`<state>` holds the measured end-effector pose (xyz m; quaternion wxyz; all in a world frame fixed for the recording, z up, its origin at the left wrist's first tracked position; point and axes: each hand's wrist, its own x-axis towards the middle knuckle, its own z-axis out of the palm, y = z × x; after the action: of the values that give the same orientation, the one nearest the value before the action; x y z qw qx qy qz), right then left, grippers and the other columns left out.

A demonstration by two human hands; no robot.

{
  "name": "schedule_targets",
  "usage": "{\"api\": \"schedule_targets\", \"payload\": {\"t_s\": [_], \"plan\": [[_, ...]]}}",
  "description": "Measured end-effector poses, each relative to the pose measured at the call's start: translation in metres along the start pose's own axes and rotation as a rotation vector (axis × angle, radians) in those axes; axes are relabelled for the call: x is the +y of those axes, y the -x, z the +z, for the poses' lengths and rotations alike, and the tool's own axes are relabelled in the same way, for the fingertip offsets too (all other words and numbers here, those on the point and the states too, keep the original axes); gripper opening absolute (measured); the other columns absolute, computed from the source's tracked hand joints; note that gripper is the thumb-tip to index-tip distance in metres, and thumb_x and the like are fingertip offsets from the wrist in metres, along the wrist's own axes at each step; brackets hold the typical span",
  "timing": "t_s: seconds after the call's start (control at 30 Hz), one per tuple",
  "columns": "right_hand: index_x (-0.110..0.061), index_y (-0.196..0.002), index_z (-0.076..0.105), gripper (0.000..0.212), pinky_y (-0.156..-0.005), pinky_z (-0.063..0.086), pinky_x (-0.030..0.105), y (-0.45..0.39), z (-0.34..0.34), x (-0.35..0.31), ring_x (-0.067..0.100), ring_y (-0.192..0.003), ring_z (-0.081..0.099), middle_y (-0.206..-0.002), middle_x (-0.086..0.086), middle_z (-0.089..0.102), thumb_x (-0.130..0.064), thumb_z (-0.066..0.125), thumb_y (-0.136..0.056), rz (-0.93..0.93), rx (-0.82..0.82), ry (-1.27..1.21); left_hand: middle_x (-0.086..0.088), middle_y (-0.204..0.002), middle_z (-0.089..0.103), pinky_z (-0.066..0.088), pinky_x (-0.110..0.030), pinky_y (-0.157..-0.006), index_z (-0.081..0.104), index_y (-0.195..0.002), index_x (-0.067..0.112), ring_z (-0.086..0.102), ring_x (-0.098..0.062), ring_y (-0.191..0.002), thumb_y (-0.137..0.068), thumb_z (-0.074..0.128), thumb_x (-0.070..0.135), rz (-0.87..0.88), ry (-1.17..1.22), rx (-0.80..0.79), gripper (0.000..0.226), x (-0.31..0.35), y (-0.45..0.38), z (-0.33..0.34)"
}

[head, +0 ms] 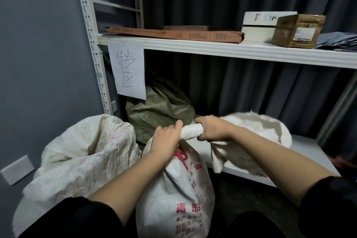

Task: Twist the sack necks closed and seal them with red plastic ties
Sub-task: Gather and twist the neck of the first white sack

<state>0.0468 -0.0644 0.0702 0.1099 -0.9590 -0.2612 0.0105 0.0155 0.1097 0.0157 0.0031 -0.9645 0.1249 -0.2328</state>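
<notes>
Below the white shelf (231, 50), item one: printed white sack (179, 189), standing upright on the floor, nearest the person, its neck (191, 132) gathered into a tight horizontal roll.

Hands: left hand (166, 138) wrapped around the base of the neck, fingers curled over it; right hand (214, 128) fisted around the far end of the roll. Both closed firmly on the fabric, just apart, with a short bare length of roll between them.

Step in hand, as judged: twisting the neck shut. Sealing not yet done; no red tie is visible anywhere in view, so the next move likely calls for one hand to hold the twist tight while the other fetches a tie and cinches it round the neck.

Other sacks: plain white sack (77, 156), left of the printed one, mouth open and slack; green woven sack (158, 112) behind it, under the shelf; a further white sack (257, 131) on the lower shelf board, mouth open.

Writing: red Chinese characters down the printed sack, mostly creased; "青岛" appears legible low down. Paper notice (128, 71) taped to the shelf edge, handwritten "待发区". Cardboard boxes (297, 31) on top of the shelf bear labels too small to read.
</notes>
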Motion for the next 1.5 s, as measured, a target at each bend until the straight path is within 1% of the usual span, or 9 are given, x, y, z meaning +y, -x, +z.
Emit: {"api": "schedule_targets", "payload": {"t_s": [0.13, 0.37, 0.57, 0.77, 0.83, 1.0, 1.13, 1.27, 1.5], "plan": [[-0.012, -0.098, 0.047, 0.034, -0.045, 0.033, 0.018, 0.006, 0.015, 0.004, 0.01, -0.057, 0.045, -0.073, -0.002, 0.051, 0.002, 0.065, -0.073, 0.096, -0.152, -0.45, -0.001, -0.065, 0.057, 0.04, -0.03, -0.046, 0.04, -0.085, 0.017, 0.058, -0.021, -0.048, -0.046, 0.083, 0.014, 0.14, -0.075, 0.07, 0.058, -0.003, 0.004, 0.009], [-0.013, -0.126, 0.041, 0.058, -0.049, 0.041, 0.014, 0.005, 0.013, 0.005, 0.006, -0.061, 0.048, -0.087, 0.001, 0.053, 0.008, 0.06, -0.076, 0.133, -0.155, -0.621, 0.0, -0.126, 0.047, 0.04, -0.038, -0.091, 0.036, -0.134, 0.023, 0.049, -0.022, -0.116, -0.075, 0.061, 0.039, 0.071, 0.304, -0.097, 0.066, 0.011, 0.001, -0.003], [-0.021, -0.148, 0.013, 0.091, -0.063, 0.044, 0.024, 0.003, 0.003, -0.002, 0.012, -0.07, 0.052, -0.114, 0.016, 0.055, -0.002, 0.064, -0.075, 0.09, -0.218, -0.469, -0.006, -0.116, 0.054, 0.044, -0.036, -0.071, 0.032, -0.138, 0.02, 0.06, -0.03, -0.102, -0.084, 0.056, 0.052, 0.167, 0.014, -0.068, 0.067, 0.021, -0.009, -0.013], [-0.013, -0.149, 0.015, 0.092, -0.086, 0.041, 0.019, 0.006, -0.008, -0.006, 0.017, -0.106, 0.053, -0.137, 0.01, 0.043, -0.019, 0.072, -0.077, 0.041, -0.168, -0.127, -0.007, -0.109, 0.064, 0.037, -0.032, -0.065, 0.042, -0.128, 0.02, 0.063, -0.03, -0.098, -0.087, 0.044, 0.06, 0.056, -0.033, -0.116, 0.058, 0.031, -0.011, -0.016], [-0.014, -0.146, 0.027, 0.08, -0.101, 0.036, 0.027, 0.013, -0.011, -0.01, 0.023, -0.123, 0.047, -0.141, 0.009, 0.041, -0.032, 0.066, -0.079, 0.002, 0.032, 0.147, -0.008, -0.108, 0.066, 0.036, -0.032, -0.067, 0.049, -0.119, 0.019, 0.063, -0.031, -0.099, -0.089, 0.042, 0.058, -0.03, 0.016, -0.143, 0.05, 0.031, -0.015, -0.015], [-0.008, -0.122, 0.058, 0.051, -0.104, 0.035, 0.039, 0.032, 0.02, -0.022, 0.028, -0.126, 0.049, -0.128, 0.009, 0.057, -0.024, 0.049, -0.075, -0.348, 0.64, 0.456, -0.006, -0.115, 0.066, 0.045, -0.033, -0.084, 0.061, -0.113, 0.023, 0.062, -0.029, -0.108, -0.092, 0.034, 0.039, -0.283, 0.239, -0.257, 0.037, 0.025, -0.028, -0.013], [-0.008, -0.141, 0.043, 0.059, -0.114, 0.021, 0.047, 0.046, 0.055, -0.006, 0.025, -0.142, 0.03, -0.15, 0.008, 0.038, -0.021, 0.044, -0.084, -0.391, 0.652, 0.683, -0.002, -0.096, 0.069, 0.047, -0.027, -0.072, 0.066, -0.104, 0.024, 0.065, -0.022, -0.086, -0.092, 0.036, 0.038, -0.408, 0.432, -0.403, 0.036, 0.015, -0.035, -0.009], [-0.01, -0.15, 0.023, 0.082, -0.116, 0.013, 0.051, 0.043, 0.056, 0.02, 0.023, -0.146, 0.016, -0.158, 0.006, 0.02, -0.027, 0.06, -0.079, -0.258, 0.592, 0.834, -0.004, -0.065, 0.061, 0.039, -0.023, -0.053, 0.064, -0.075, 0.017, 0.053, -0.016, -0.051, -0.091, 0.047, 0.054, -0.491, 1.036, -0.45, 0.045, 0.008, -0.028, -0.007], [-0.017, -0.149, 0.03, 0.099, -0.114, 0.017, 0.056, 0.019, 0.028, 0.029, 0.025, -0.145, 0.021, -0.157, 0.006, 0.024, -0.064, 0.063, -0.068, -0.323, 0.592, 0.779, -0.02, -0.084, 0.062, 0.039, -0.031, -0.066, 0.07, -0.094, 0.005, 0.053, -0.023, -0.069, -0.084, 0.057, 0.055, -0.264, 1.357, -0.609, 0.052, 0.013, -0.016, -0.01]]}}
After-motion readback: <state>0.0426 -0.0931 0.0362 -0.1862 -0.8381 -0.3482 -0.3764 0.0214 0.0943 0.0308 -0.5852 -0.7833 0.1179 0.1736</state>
